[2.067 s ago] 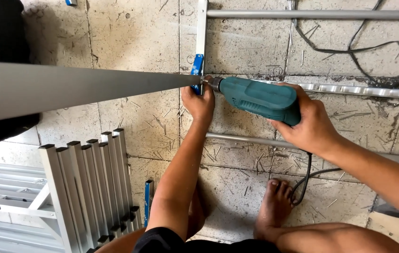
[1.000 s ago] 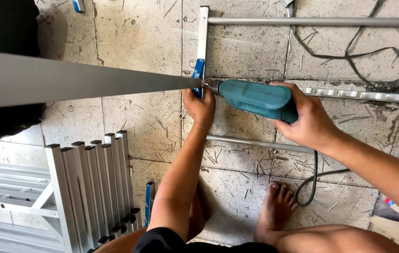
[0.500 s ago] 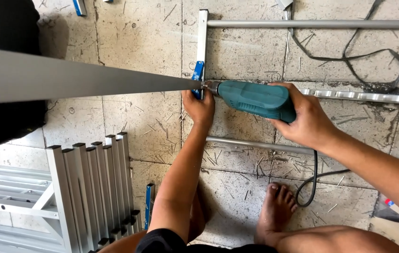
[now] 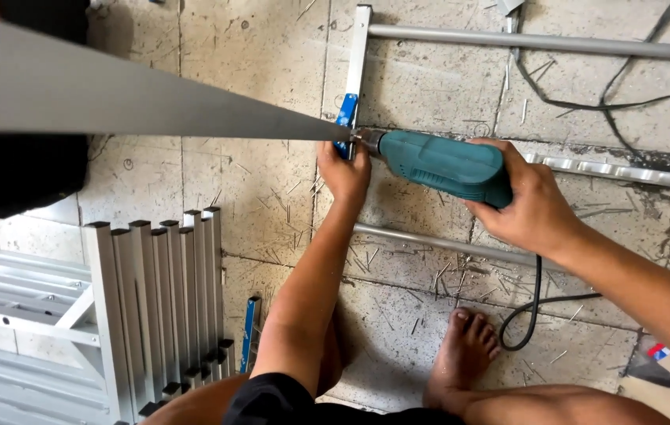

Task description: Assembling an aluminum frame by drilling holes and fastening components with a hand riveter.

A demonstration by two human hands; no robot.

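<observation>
Drilling step: right hand grips teal electric drill, its bit beside left hand clamping the aluminium bar; next needs steady, square pressure.

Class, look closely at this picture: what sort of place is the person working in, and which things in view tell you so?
Probably a small metal or aluminium fabrication workshop. The right hand holds a corded drill against a metal frame, cut profiles are stacked alongside, and shavings litter the concrete floor.

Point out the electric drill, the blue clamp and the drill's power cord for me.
electric drill [image 4: 445,164]: head view, on the teal body.
blue clamp [image 4: 345,112]: head view, upper part on the upright bar.
power cord [image 4: 525,315]: head view, black loop beside the bare foot.
</observation>
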